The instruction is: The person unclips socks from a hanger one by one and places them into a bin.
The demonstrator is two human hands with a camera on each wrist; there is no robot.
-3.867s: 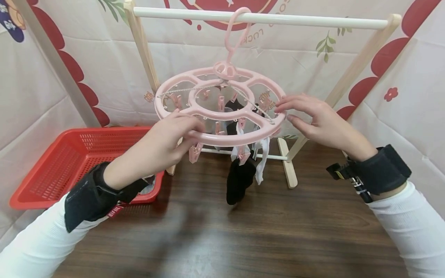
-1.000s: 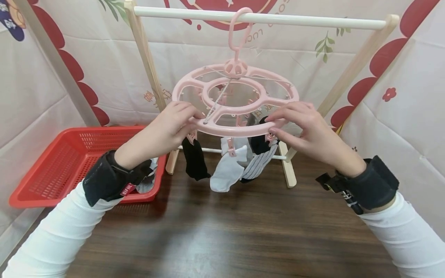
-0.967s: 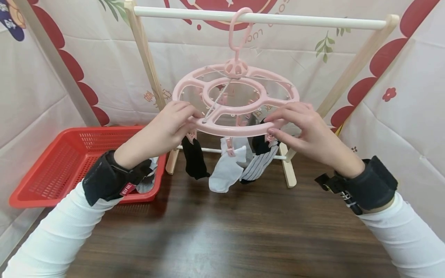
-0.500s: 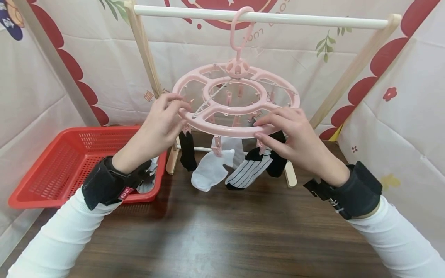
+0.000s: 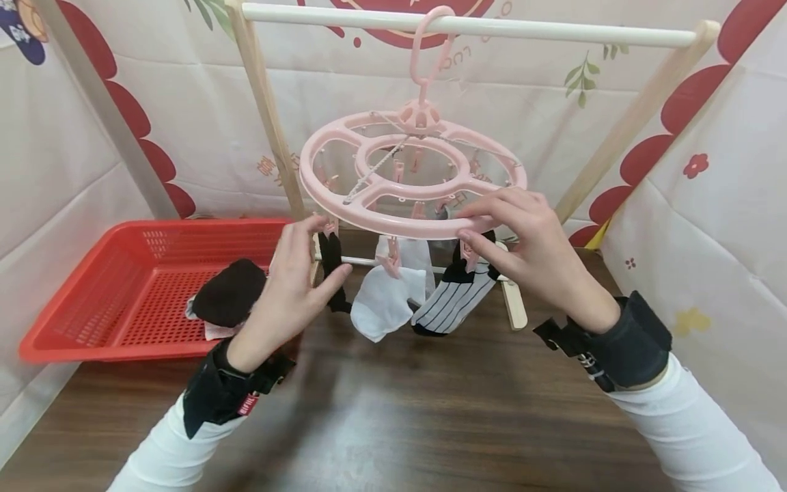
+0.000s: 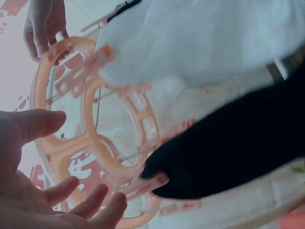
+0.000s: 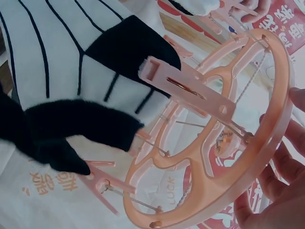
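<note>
A pink round clip hanger (image 5: pixel 393 222) hangs by its hook, with socks clipped below its ring. My right hand (image 5: pixel 531 239) pinches the front right of the ring, thumb below and fingers on top. My left hand (image 5: pixel 285 294) is off the ring, thumb and fingers spread apart beside a black sock (image 5: pixel 332 266) at the left. A white sock (image 5: pixel 381 304) hangs from a pink clip (image 5: pixel 391 258) at the front. Near the right hand hangs a white sock with black stripes (image 5: pixel 451 304); its clip (image 7: pixel 188 88) shows closely in the right wrist view.
The hook sits over the white bar (image 5: pixel 553 31) of a wooden rack. At the left stands a red basket (image 5: pixel 111 352) holding a dark brown piece of cloth (image 5: pixel 230 294) on lighter ones. A printed cloth backdrop surrounds the brown table (image 5: pixel 430 417).
The ring has turned, bringing the striped sock round to the front. My left hand has let go of the rim and dropped beside the black sock. My right hand stays on the ring.
</note>
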